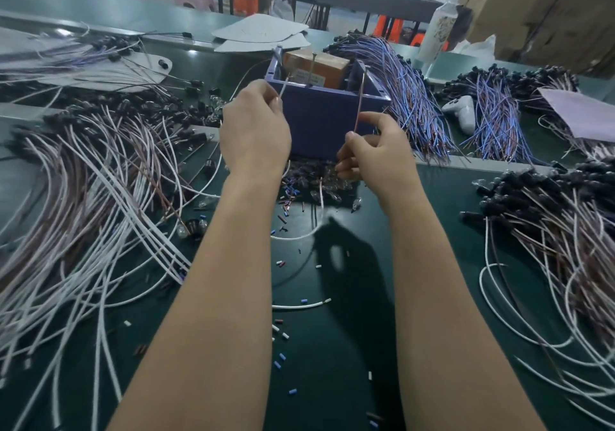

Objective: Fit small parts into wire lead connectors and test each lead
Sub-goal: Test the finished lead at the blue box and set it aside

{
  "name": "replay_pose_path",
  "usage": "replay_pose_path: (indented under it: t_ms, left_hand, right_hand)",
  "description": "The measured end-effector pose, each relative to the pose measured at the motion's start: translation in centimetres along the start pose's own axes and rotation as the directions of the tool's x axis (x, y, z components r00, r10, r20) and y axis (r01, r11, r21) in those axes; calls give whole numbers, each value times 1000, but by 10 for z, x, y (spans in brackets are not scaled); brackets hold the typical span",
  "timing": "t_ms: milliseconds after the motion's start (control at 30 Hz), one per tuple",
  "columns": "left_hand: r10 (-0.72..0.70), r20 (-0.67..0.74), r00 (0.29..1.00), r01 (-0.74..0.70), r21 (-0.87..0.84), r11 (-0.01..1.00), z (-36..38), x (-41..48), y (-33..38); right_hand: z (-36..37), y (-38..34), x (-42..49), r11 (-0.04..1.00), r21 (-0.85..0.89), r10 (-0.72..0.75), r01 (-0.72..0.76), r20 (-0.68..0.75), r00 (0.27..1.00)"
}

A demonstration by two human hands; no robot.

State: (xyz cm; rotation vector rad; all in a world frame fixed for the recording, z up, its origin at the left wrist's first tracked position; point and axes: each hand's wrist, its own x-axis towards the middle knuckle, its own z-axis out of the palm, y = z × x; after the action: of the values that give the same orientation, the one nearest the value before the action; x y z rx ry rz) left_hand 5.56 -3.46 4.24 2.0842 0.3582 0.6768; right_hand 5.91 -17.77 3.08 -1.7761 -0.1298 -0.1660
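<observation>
Testing step apparently in hand at a cluttered dark green work mat (332, 347). Left hand (254, 131) pinched shut on the stripped end of a thin white wire lead (282, 93), raised to the near rim of a dark blue plastic test box (319, 121). Right hand (372, 151) closed, thumb and forefinger nipping a thin brown wire lead (361, 104) that stands upright against a metal pin at the box's right corner. Lead's connector end hidden below the right palm. Heaped beside: finished white-and-brown leads with black connectors (100, 181) left, more (549, 231) right, small clear glass bulbs (319, 191) just before the box. Next move, likely: touching both bare ends to the box's contacts and watching for a lit bulb.
</observation>
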Motion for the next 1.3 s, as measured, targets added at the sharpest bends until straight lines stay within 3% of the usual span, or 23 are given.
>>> replay_pose_path:
  t_ms: [200,433,767,1300]
  left_hand:
    - [-68,107,992,92,-239,967,12,3,-3]
    - [11,45,999,-7,-68,998,14,2,-10]
    - [-27,-2,1000,26,-256,966,27,5,-6]
    - [48,74,996,-26,-270,963,34,7,-6]
  right_hand:
    - [0,-4,2,998,-53,47,-45,19,999]
    - [-2,-1,4,995,-76,71,-70,11,997]
    - [0,2,8,991,-120,60,-59,3,998]
    - [0,5,11,978,-209,13,-16,-14,1000]
